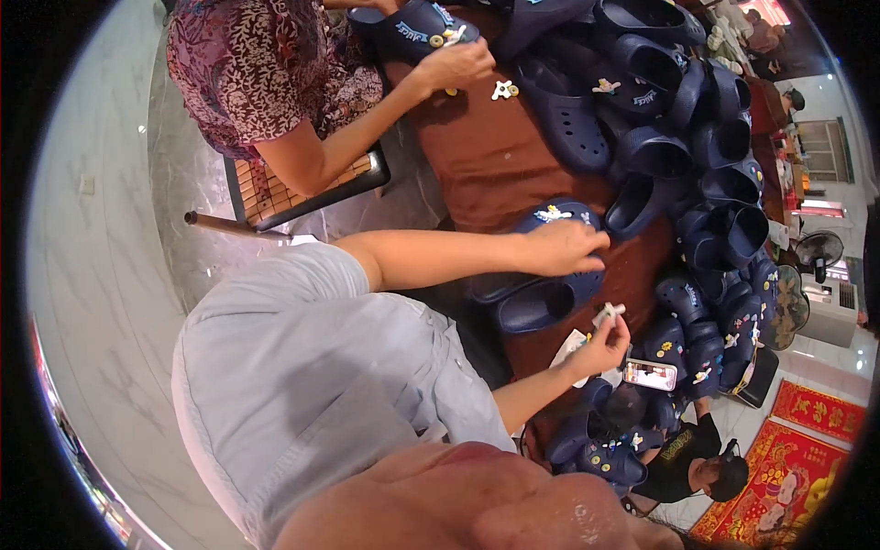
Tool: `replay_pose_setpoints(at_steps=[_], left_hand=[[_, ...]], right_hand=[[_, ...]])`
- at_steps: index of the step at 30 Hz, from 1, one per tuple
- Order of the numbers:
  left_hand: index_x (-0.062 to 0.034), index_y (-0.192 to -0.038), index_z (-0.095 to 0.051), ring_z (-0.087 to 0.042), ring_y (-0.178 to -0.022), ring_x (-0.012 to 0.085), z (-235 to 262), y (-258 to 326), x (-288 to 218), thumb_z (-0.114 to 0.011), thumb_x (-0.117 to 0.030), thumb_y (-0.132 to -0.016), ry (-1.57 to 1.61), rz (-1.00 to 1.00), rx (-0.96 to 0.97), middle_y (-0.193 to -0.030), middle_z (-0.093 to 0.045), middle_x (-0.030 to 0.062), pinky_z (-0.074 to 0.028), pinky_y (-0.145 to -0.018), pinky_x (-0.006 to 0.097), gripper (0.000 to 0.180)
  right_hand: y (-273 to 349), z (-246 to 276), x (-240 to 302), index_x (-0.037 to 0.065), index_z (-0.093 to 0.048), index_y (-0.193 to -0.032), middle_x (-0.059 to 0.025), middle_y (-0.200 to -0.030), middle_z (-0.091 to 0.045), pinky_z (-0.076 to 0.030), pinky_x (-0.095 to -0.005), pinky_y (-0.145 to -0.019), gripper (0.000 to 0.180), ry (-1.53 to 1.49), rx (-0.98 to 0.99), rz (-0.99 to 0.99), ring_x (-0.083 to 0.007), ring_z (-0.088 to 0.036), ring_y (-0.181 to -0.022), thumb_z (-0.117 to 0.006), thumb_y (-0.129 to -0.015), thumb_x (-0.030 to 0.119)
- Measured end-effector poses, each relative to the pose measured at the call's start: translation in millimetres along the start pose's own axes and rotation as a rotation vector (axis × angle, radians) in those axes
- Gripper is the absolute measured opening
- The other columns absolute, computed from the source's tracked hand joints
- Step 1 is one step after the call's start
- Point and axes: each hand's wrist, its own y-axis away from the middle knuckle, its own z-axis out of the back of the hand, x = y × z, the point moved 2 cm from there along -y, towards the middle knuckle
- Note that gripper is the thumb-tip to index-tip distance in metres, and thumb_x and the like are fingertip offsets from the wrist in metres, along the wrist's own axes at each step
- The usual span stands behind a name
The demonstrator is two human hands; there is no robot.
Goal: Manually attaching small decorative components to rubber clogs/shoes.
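A navy clog lies on the brown-covered table, paired with another navy clog that has a white charm on its top. Over this pair is my left hand, its fingers curled onto the clogs; what lies under the fingertips is hidden. My right hand pinches a small white shoe charm between thumb and fingers, just below the pair. A white paper or packet lies beside that hand.
Navy clogs are heaped along the table. A phone with a lit screen stands among decorated clogs. A co-worker's hand works at another clog; loose charms lie nearby. Another person is at the lower right.
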Motion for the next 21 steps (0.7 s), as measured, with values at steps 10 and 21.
replay_pose_setpoints(at_steps=[10, 21], left_hand=[[-0.0017, -0.115, -0.060, -0.063, -0.101, 0.0407, 10.4, -16.2, 82.9, -0.070, -0.050, -0.083, -0.341, 0.481, 0.198, -0.105, -0.066, 0.0253, -0.052, -0.084, 0.050, 0.059], [0.0023, -0.103, -0.061, -0.067, -0.091, 0.0448, 11.6, -17.1, 77.9, -0.067, -0.067, -0.077, -0.337, 0.352, 0.214, -0.091, -0.068, 0.0288, -0.054, -0.079, 0.051, 0.074]], right_hand=[[-8.9, 71.7, -118.2, 0.000, -0.072, -0.098, -0.0117, -0.089, -0.070, -0.050, -0.0350, -0.072, 0.020, 0.616, -0.066, -0.054, -0.0227, -0.064, -0.079, -0.075, -0.080, 0.006], [15.6, 5.4, -24.5, 0.002, -0.068, -0.115, -0.0180, -0.114, -0.066, -0.039, -0.0456, -0.097, 0.031, 0.553, -0.046, 0.266, -0.0352, -0.057, -0.107, -0.067, -0.090, 0.021]])
